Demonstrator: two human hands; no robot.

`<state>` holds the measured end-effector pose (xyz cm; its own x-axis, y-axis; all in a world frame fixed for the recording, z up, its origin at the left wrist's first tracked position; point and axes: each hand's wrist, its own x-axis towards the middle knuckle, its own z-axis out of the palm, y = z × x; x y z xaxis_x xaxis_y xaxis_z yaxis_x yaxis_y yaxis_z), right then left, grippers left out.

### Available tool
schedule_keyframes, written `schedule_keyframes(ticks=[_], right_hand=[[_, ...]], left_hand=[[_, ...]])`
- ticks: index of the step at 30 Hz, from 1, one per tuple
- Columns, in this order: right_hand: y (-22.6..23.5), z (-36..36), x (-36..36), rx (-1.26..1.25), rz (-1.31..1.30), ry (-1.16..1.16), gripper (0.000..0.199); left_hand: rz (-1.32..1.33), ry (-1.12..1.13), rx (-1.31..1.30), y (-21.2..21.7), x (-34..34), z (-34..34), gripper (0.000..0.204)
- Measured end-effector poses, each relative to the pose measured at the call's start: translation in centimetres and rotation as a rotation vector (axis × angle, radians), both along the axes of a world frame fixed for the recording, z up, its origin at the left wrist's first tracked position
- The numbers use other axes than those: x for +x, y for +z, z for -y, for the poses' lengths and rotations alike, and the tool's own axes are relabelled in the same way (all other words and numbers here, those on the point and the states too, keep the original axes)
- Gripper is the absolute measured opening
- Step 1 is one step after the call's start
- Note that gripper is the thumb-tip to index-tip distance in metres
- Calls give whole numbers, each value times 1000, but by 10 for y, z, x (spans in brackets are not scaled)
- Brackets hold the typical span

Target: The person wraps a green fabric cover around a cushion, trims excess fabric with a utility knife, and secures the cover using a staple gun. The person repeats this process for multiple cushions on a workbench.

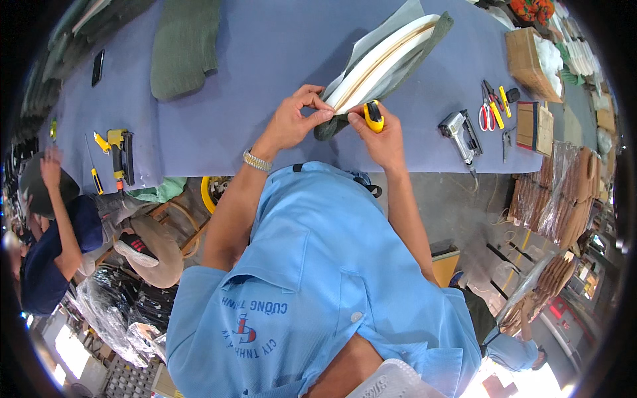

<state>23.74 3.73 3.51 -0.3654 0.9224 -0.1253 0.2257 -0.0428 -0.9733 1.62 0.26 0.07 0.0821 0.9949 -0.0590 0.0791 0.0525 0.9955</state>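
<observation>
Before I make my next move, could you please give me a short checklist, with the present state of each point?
1. Left hand on the curved layered panel: ok, it pinches the near end.
2. Right hand holding the yellow-and-black hand tool: ok.
3. Tool's working tip clear of fingers: cannot tell, no tip shows.
4. Silver staple gun out of the way: ok, it lies apart, to the right.
5. A hand free for the red-handled scissors: not ok, both are occupied.

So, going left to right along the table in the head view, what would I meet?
Yellow-and-black gun-shaped tool, dark green fabric, left hand, right hand, silver gun-shaped tool, cardboard box.
</observation>
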Motion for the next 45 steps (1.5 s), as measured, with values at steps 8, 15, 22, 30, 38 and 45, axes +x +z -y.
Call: schedule_keyframes(ticks=[8, 15, 22, 30, 38, 45], right_hand=[[85, -19, 6, -46, -631, -50, 35], [60, -55, -21, -125, -785, -39, 39], [31, -67, -41, -561, -1132, -112, 36], [14, -44, -29, -433, -905, -383, 28], [12, -29, -30, -285, -880, -494, 21], [10, -29, -32, -255, -870, -519, 23]], left_hand=[[-59, -33, 116, -13, 10, 4, 18], [-46, -24, 33, 0, 25, 7, 13], [-7, -32, 54, -8, 30, 6, 9], [8, -26, 70, -11, 24, 8, 17], [18, -55, 48, -10, 24, 8, 15], [-10, -83, 6, -6, 21, 6, 13]])
